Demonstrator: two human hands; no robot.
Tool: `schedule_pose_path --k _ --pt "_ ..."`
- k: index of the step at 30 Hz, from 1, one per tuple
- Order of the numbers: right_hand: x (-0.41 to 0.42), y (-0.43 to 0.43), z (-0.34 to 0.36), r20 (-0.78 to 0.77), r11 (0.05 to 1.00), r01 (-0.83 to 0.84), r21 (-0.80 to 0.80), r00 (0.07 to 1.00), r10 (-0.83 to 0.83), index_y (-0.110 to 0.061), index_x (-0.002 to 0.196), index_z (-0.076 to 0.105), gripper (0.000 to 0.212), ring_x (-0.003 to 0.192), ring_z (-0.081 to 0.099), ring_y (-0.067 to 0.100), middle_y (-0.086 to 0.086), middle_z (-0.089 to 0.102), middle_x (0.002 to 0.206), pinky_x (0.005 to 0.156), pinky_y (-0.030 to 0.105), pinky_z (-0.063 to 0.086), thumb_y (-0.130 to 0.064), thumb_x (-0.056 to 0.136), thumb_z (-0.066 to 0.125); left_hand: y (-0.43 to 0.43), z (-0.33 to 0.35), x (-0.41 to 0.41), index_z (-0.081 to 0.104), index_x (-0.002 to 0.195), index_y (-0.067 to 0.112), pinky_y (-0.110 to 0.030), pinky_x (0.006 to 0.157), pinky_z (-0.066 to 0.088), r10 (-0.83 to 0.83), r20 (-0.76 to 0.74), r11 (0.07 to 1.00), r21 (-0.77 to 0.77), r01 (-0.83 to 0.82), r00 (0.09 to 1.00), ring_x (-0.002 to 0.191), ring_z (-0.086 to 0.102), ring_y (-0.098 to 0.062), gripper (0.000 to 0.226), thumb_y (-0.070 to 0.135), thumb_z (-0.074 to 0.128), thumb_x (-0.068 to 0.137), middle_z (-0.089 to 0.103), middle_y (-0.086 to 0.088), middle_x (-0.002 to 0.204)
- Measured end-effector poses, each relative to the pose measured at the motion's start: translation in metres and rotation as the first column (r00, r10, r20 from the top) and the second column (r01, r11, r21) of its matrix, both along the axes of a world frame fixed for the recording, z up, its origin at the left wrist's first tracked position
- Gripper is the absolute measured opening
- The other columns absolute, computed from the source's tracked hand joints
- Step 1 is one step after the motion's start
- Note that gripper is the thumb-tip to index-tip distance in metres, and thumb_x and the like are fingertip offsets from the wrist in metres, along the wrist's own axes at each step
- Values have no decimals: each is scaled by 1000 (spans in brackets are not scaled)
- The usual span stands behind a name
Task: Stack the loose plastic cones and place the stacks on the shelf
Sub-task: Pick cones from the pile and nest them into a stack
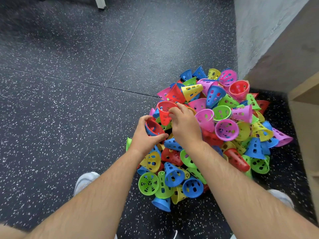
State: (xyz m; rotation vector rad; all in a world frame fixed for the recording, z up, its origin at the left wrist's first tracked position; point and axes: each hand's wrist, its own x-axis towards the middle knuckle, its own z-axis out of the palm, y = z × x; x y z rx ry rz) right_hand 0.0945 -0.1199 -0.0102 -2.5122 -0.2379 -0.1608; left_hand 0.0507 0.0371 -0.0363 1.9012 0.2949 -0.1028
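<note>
A big heap of loose plastic cones (224, 121) in red, blue, green, yellow and pink lies on the dark speckled floor. My left hand (146, 137) curls round a red cone nested in a blue one (153, 127) at the heap's left edge. My right hand (184, 125) pinches the rim of another red cone (164, 111), held open-end up just above and beside the left hand's cones. The wooden shelf (307, 94) shows at the right edge.
A grey wall corner (255, 40) rises behind the heap. White furniture legs (101, 2) stand at the top left. My white shoes (84, 181) are on the floor on either side of the heap. Rubber floor tiles (69, 83) spread to the left.
</note>
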Motion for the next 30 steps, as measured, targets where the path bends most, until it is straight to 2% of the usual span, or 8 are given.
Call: schedule_pose_path --k 3,7,11,14,17,20,24,30 --pt "-13 -2 6 6 997 -12 73 1000 11 -16 108 67 17 123 52 39 15 52 143 99 49 46 -15 97 54 -5 4 1 44 128 43 -23 97 47 -14 2 1000 12 14 1000 109 62 -2 84 35 97 64 62 17 119" --pt "-25 -7 10 -24 987 -20 158 999 24 -17 114 66 21 127 50 33 12 55 139 105 48 42 -21 98 52 -11 10 -6 47 137 31 -10 89 48 -1 11 999 -47 1 1000 97 61 15 87 26 97 66 64 16 118" --pt "-36 -14 20 -32 985 -94 147 994 100 -20 110 67 24 117 54 22 -3 65 114 102 39 42 -32 95 52 -22 14 -9 48 138 21 -13 88 50 -13 43 996 -85 17 999 99 66 -1 80 9 92 72 67 6 116" --pt "-48 -22 31 -107 985 -109 134 986 124 -27 116 64 30 108 52 15 -7 61 99 94 34 44 -41 92 56 -30 17 -9 49 137 22 -9 80 49 -16 63 994 -111 23 998 87 66 5 76 1 87 75 69 6 111" --pt "-50 -37 35 -93 992 -50 117 994 61 -23 122 62 32 112 53 18 -1 64 109 97 39 45 -32 92 55 -43 19 -8 52 125 20 -8 78 47 -37 94 994 -99 47 995 83 64 3 65 3 89 75 67 6 103" --pt "-42 -60 37 -20 997 43 -72 999 -45 -18 125 63 38 120 50 26 3 62 123 102 47 42 -16 87 56 -58 21 -7 51 128 23 -9 85 47 -77 106 992 -88 86 991 91 62 5 73 16 95 70 64 7 109" --pt "-34 -84 36 -111 915 117 -386 979 -173 -26 135 55 43 146 21 30 11 30 156 118 46 21 -17 93 55 -70 22 -4 47 132 35 -23 100 49 -121 111 990 -64 129 986 111 64 -9 84 31 97 66 62 2 124" --pt "-28 -96 29 -93 908 115 -403 982 -166 -21 123 62 27 139 31 28 9 40 150 116 41 22 -15 99 51 -77 28 -8 45 132 36 -21 99 49 -157 97 982 -87 166 983 108 64 -6 84 33 97 66 63 11 118"
